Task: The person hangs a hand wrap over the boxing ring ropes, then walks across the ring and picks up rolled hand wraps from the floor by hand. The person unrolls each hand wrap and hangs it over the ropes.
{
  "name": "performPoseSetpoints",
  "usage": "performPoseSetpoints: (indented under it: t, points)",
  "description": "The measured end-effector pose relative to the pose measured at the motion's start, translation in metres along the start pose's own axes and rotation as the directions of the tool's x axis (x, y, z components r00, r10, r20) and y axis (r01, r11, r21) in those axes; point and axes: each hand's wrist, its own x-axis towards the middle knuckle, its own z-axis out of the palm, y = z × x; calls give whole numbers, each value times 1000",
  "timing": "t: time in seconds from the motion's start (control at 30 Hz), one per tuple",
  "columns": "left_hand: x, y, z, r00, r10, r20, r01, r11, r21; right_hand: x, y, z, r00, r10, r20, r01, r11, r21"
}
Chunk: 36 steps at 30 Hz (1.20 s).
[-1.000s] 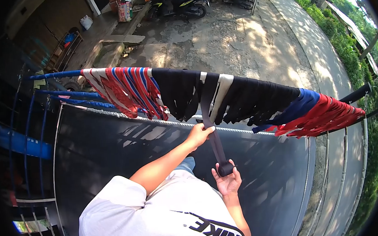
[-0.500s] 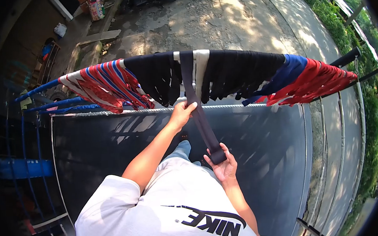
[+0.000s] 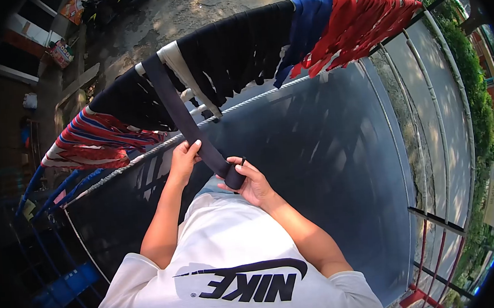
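Note:
A dark hand wrap [image 3: 178, 110] hangs over the top rope and runs down toward me as a flat strip. Its lower end is wound into a roll [image 3: 235, 178], which the fingers of my right hand [image 3: 255, 186] close around. My left hand [image 3: 183, 163] pinches the edge of the strip partway up, thumb on top. Beside the strip hangs a white wrap [image 3: 183, 72]. More black wraps [image 3: 234, 49] drape over the rope to its right, then a blue wrap [image 3: 310, 29] and red wraps [image 3: 364, 25]. Striped wraps [image 3: 94, 133] hang at the left.
I stand in a boxing ring with a dark canvas floor [image 3: 309, 144]. A white twisted rope [image 3: 266, 94] crosses below the wraps. Blue ropes [image 3: 60, 190] run at the left and red ones at the lower right. Outside are a paved road [image 3: 436, 112] and greenery [image 3: 474, 92].
The view has turned and tilted, so the rope of wraps now slants up to the right. My right hand and the roll are nearer my left hand, and the strip between them is shorter.

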Motion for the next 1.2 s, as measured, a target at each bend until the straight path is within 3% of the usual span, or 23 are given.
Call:
performPoseSetpoints:
  t: [0.27, 0.4, 0.53, 0.67, 0.77, 1.0, 1.2]
  points:
    - [-3, -30, 3, 995, -98, -33, 103, 927, 361, -19, -1, -22, 995, -4, -96, 8, 999, 51]
    - [-4, -42, 12, 993, -86, -77, 111, 895, 432, -28, 1, -30, 995, -38, -96, 43, 998, 49]
    - [-3, -50, 15, 994, -31, -105, 69, 925, 375, -35, 5, -34, 994, -55, -98, 61, 996, 61]
    - [-1, -50, 16, 991, 49, -128, -32, 991, 133, -38, 7, -41, 986, -66, -154, 78, 994, 71]
    - [-2, -46, 14, 982, 92, -168, -73, 991, 114, -44, 7, -47, 985, -61, -162, 76, 993, 91]
    - [-3, -58, -2, 976, 35, -214, -31, 999, 19, -75, 8, -61, 960, -117, -256, 124, 992, 11]
    - [1, -75, -6, 974, 34, -225, -21, 998, 58, -113, 21, -89, 947, -141, -289, 159, 986, 40]
